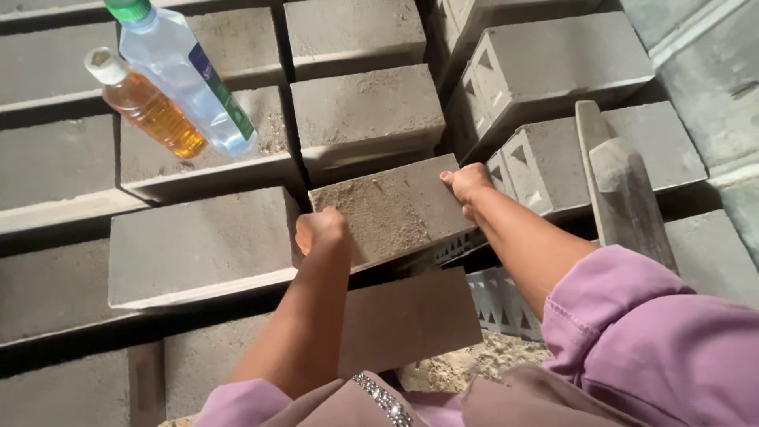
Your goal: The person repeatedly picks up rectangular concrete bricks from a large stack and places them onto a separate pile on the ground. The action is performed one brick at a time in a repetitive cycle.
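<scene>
A grey concrete block (391,209) with sandy grit on its top face is held between both hands above a stack of similar blocks. My left hand (322,231) grips its left end with the fingers curled. At the block's right end, my right hand (466,183) is clamped on the upper corner. Both forearms come out of pink sleeves at the bottom of the view. A darker flat block (411,316) lies just below the held one.
Rows of grey blocks (202,249) fill the view. A clear plastic bottle with a green cap (186,75) and a smaller bottle of amber liquid (150,107) lie on the blocks at upper left. A grey trowel-like tool (621,186) rests on the right-hand blocks. Loose sand (466,368) shows below.
</scene>
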